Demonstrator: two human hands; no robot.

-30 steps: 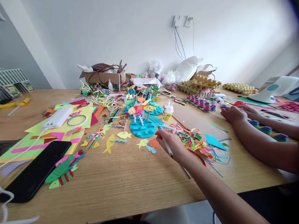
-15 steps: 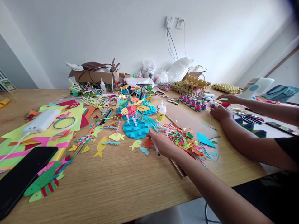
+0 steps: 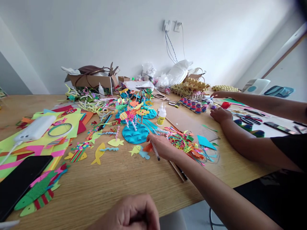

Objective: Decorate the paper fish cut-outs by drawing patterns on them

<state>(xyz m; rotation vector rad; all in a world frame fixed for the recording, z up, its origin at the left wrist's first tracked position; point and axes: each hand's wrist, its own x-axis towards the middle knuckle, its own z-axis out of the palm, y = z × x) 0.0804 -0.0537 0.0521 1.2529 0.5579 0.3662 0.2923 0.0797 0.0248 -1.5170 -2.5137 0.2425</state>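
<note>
My right hand (image 3: 161, 146) is closed round a pen (image 3: 156, 152), its tip pointing down toward the wooden table. Its fingertips touch an orange paper fish (image 3: 148, 147), partly covered by the hand. Beside that lie a yellow-green paper fish (image 3: 135, 150) and a light blue one (image 3: 144, 154). Low in the view, my left hand (image 3: 134, 212) is curled over the table's front edge, with nothing visible in it. Behind my right hand is a blue wavy base (image 3: 135, 133) with paper fish on fuzzy stems above it. A yellow fish (image 3: 98, 153) lies to the left.
Glue bottles (image 3: 161, 116) stand behind my right hand, with paper scraps (image 3: 183, 142) at its right. Coloured sheets (image 3: 69, 118), a power bank (image 3: 35, 127) and a black phone (image 3: 26, 172) lie left. Another person's hands (image 3: 222, 114) reach in from the right, near painted egg-carton pieces (image 3: 194, 105).
My left hand has come into view at the bottom. My right hand still has the pen, and the orange fish is now closer under its fingers. The view has shifted slightly right.
</note>
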